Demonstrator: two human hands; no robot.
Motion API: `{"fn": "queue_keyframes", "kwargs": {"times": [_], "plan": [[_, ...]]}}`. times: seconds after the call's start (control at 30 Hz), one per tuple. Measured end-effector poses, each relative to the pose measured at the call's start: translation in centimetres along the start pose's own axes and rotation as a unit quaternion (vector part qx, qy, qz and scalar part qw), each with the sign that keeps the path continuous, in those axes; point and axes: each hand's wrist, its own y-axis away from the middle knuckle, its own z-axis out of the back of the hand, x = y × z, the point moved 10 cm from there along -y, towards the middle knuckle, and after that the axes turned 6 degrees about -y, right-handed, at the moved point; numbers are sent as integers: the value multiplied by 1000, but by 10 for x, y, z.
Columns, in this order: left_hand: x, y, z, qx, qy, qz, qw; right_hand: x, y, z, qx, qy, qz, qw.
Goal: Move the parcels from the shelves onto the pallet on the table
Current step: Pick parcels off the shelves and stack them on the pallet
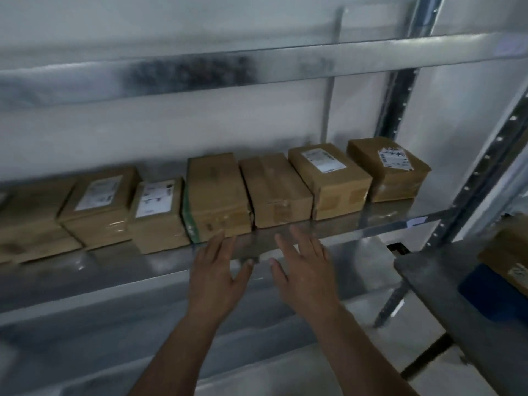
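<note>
Left hand [214, 270] and right hand [304, 265]: both flat, fingers spread, empty, at the front edge of the shelf [371, 221]. 7 parcels line it; nearest is a plain parcel [275, 190], mid-row. Step: reach. Next: clasp its 2 sides, lift clear.

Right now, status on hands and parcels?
Left hand and right hand open, empty, near the shelf edge. Green-taped parcel and plain parcel straight ahead, untouched. Nothing in the way.
</note>
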Motion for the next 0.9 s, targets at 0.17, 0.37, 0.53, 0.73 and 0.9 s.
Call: {"fn": "queue_keyframes", "kwargs": {"times": [0.17, 0.37, 0.53, 0.73, 0.9], "plan": [[95, 40, 53, -36, -22, 42, 998, 105, 14, -33, 33, 7, 50, 998], [188, 84, 109, -76, -49, 95, 991, 216, 34, -65, 56, -15, 104, 993], [258, 125, 152, -107, -62, 146, 982, 300, 53, -99, 97, -36, 149, 983], [322, 168, 185, -135, -71, 215, 965, 376, 74, -134, 139, -62, 196, 969], [369, 194, 189, -139, -70, 262, 952, 424, 84, -165, 179, -92, 252, 947]]}}
